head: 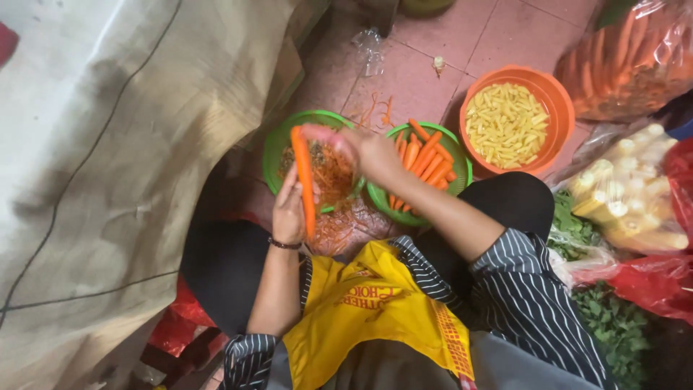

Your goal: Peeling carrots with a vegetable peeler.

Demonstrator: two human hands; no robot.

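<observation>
The left hand [289, 213] fingers are clamped on a carrot [304, 180] at centre frame, the right hand [368, 152] fingers are closed near its tip on something I cannot make out, so a slip could nick the left fingers.

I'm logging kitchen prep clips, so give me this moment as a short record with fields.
left hand: holds a long carrot upright
right hand: at the carrot's top end; any tool in it cannot be made out
below carrot: green basket with orange peelings
green bowl: peeled carrots
orange bowl: pale yellow cut pieces
right side: bagged carrots, leafy greens
</observation>
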